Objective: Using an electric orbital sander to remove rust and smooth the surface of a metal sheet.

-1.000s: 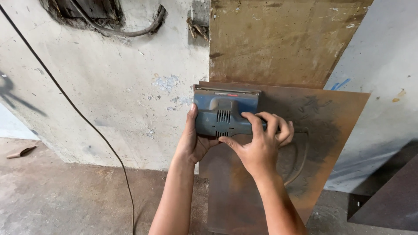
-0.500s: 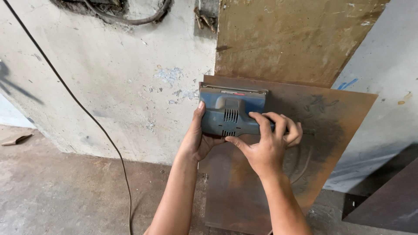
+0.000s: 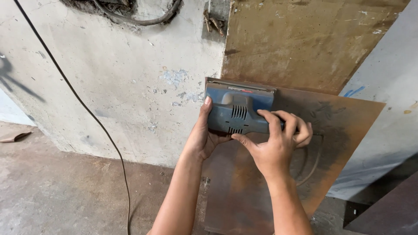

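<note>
A blue-grey electric sander (image 3: 237,111) lies flat against the top left corner of a rusty brown metal sheet (image 3: 344,130) that leans on the wall. My left hand (image 3: 204,135) clasps the sander's left side and underside, thumb pointing up along its edge. My right hand (image 3: 274,143) wraps around the sander's handle on the right, fingers curled over it. The sander's cord loops across the sheet to the right of my right hand.
A bigger brown sheet (image 3: 300,39) stands behind, against a rough plastered wall (image 3: 117,87). A black cable (image 3: 87,109) runs down the wall to the concrete floor (image 3: 56,196). A pale panel (image 3: 387,109) leans at the right, dark sheets at the lower right corner.
The sander and both hands have shifted slightly up and right in view, staying at the sheet's top left corner. The grip of both hands is unchanged.
</note>
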